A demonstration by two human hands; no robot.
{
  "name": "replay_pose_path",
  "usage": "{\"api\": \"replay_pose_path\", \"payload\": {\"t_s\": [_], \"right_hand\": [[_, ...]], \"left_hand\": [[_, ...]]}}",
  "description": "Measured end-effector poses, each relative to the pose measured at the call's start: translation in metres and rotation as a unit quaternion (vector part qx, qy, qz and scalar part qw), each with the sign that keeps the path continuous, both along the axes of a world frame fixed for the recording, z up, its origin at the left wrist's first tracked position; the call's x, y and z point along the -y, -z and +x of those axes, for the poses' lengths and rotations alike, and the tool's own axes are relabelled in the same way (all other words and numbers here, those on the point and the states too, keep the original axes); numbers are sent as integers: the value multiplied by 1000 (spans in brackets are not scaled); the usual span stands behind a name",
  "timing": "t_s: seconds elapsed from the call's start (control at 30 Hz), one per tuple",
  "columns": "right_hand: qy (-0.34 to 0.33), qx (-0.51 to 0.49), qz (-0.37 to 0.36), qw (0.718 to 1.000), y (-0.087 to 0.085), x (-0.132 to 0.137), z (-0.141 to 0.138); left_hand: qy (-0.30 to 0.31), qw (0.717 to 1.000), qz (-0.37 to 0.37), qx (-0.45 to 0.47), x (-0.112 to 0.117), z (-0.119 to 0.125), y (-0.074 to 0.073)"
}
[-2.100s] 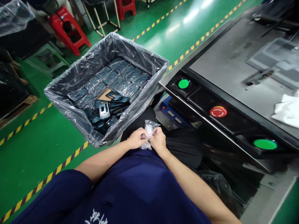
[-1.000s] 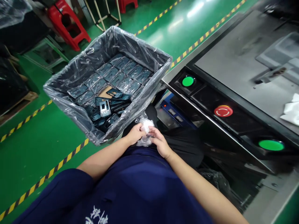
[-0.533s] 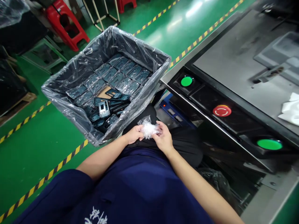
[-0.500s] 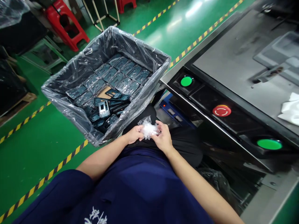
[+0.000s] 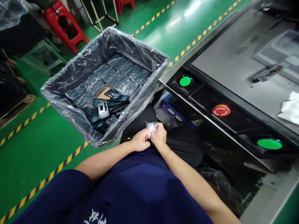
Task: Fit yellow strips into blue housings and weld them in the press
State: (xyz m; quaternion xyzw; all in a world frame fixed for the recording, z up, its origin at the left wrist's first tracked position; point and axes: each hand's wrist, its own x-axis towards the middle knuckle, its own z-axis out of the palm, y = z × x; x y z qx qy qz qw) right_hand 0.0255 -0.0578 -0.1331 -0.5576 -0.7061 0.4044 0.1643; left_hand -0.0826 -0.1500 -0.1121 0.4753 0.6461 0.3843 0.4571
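A small crumpled clear plastic bag (image 5: 151,125) with something whitish in it is pinched between my hands, above my lap. My left hand (image 5: 141,140) is closed on its left side, fingers curled. Closed on the right side of the same bag is my right hand (image 5: 159,135); the two hands touch or nearly touch. What the bag contains is too small and covered to name. Just beyond my left hand stands a crate lined with clear plastic (image 5: 70,119), holding rows of bagged dark parts (image 5: 116,79) and a loose heap of dark frames with one silvery frame (image 5: 103,109) on top.
To my right is a metal machine table (image 5: 217,46) whose front panel bears a green button (image 5: 185,81), a red stop button (image 5: 220,110) and another green button (image 5: 269,143). A white cloth (image 5: 291,109) lies at its right. A red stool (image 5: 66,26) stands behind the crate.
My hands have drawn together and closed more tightly round the plastic bag, which is now bunched smaller and mostly covered by my fingers. The crate and machine are unchanged.
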Motion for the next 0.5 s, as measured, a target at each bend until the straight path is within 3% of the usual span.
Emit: {"api": "replay_pose_path", "payload": {"t_s": [0.07, 0.13, 0.2, 0.3, 0.37, 0.4, 0.5], "right_hand": [[40, -5, -20, 999, 2, 0, -3], [66, -47, -95, 992, 2, -1, -3], [69, -104, -187, 974, -1, -4, 3], [2, -231, -333, 914, -13, -11, 19], [-52, -305, -393, 866, -20, -14, 28], [-66, -323, -400, 855, -22, -15, 30], [-53, -284, -322, 902, -19, -12, 29]], "left_hand": [[25, 998, 37, -43, -3, 5, -1], [28, 995, 52, -76, -7, 8, -2], [-6, 996, 29, -87, -10, 9, -2], [-88, 994, -40, -49, -15, 3, 0], [-113, 991, -75, 8, -18, -3, 1], [-111, 989, -85, 42, -20, -6, 1], [-70, 984, -98, 130, -22, -10, -6]]}}
